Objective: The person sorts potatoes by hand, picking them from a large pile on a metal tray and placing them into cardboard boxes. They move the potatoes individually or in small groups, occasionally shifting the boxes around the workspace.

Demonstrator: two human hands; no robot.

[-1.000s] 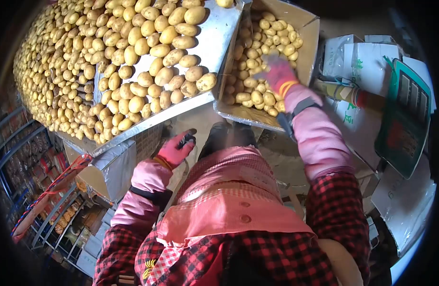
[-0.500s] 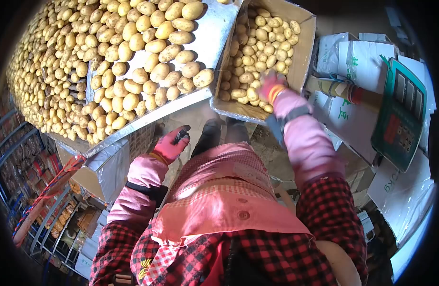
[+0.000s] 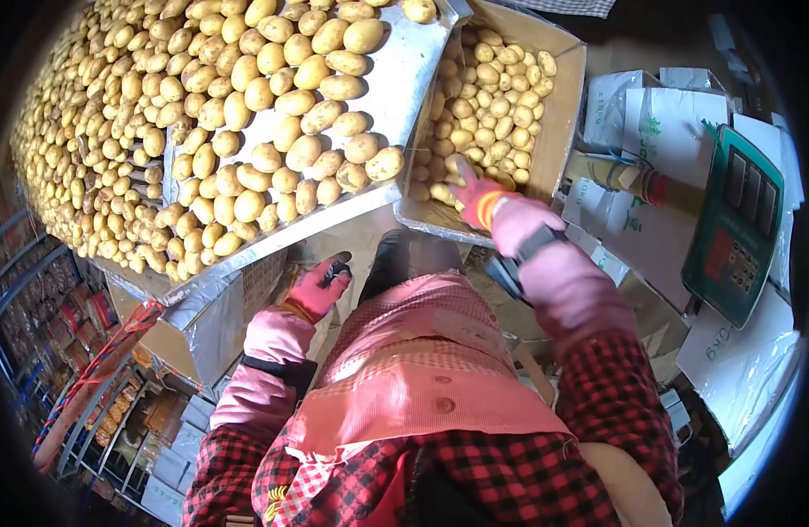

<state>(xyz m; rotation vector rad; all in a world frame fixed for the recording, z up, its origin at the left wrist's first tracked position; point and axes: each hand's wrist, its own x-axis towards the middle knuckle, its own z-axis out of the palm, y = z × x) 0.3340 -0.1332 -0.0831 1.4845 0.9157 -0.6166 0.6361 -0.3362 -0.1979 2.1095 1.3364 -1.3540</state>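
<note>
My right hand, in a pink glove with an orange and yellow cuff, reaches over the near side of a cardboard box. Its fingers are spread and rest on or just above the small potatoes inside; I see nothing gripped. Near the front edge of the metal sorting table hangs my left hand, gloved in pink with black fingertips. Its fingers are curled in, with no object visible in them. Larger potatoes cover much of the table.
On the right a green digital scale stands by white printed cartons. Below the table's front edge sits a plastic-covered box. A metal rack with packed goods and a red-wrapped pole are at the left.
My right hand has moved left and toward me within the box, and its fingers show more clearly spread. My left hand has shifted slightly down, its fingers more curled. The view has shifted a little.
</note>
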